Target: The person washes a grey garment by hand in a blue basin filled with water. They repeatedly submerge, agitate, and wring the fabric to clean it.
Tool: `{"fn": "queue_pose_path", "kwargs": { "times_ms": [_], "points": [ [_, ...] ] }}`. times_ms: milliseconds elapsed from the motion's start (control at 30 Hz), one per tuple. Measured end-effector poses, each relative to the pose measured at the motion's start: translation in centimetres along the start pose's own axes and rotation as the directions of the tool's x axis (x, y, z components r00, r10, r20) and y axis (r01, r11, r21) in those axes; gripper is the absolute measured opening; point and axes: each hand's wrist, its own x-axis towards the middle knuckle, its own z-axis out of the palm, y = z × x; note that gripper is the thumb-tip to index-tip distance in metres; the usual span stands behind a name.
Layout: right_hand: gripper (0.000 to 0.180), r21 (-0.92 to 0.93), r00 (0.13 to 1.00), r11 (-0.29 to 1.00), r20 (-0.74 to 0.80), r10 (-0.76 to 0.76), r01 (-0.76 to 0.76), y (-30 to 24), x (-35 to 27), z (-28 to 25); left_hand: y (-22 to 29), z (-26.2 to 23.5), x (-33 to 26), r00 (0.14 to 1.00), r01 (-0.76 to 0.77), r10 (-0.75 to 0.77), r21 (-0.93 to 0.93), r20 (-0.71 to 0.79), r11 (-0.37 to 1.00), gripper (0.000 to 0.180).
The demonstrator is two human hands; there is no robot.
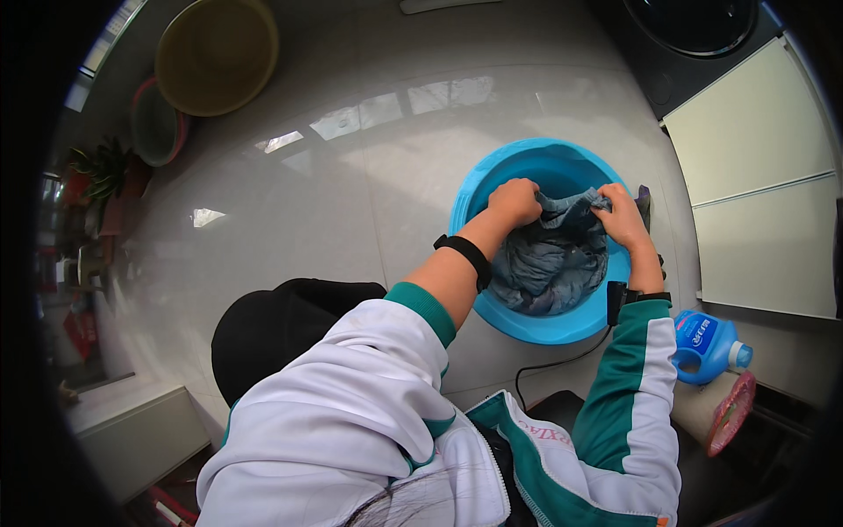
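Note:
A wet-looking grey-blue garment (549, 268) lies bunched in a round blue basin (527, 329) on the floor in front of me. My left hand (515, 201) is closed on the cloth near the basin's far left side. Opposite it, my right hand (622, 215) pinches another part of the same garment at the right. Between the two hands a strip of the cloth is lifted, while the rest stays heaped in the basin. What kind of garment it is I cannot make out. Both forearms wear black straps.
Right of the basin lies a blue detergent jug (702, 347), with a pink round object (731, 413) beside it. White cabinet doors (764, 228) stand at the right. A tan basin (217, 57), another tub (158, 123) and a potted plant (105, 171) are at the far left.

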Motion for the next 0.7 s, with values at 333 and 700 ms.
{"fn": "queue_pose_path", "kwargs": {
  "times_ms": [333, 700],
  "points": [
    [0.036, 0.446, 0.975, 0.868, -0.074, -0.208, 0.219, -8.5, -0.8, -1.6, 4.8, -3.3, -0.6, 0.985, 0.118, 0.073, -0.915, 0.158, 0.385, 0.067],
    [0.059, 0.296, 0.981, 0.945, 0.091, -0.173, 0.139, -2.5, -1.1, 3.0, 7.3, -5.8, -1.7, 0.919, 0.231, 0.315, -0.971, 0.239, 0.063, 0.021]
  ]
}}
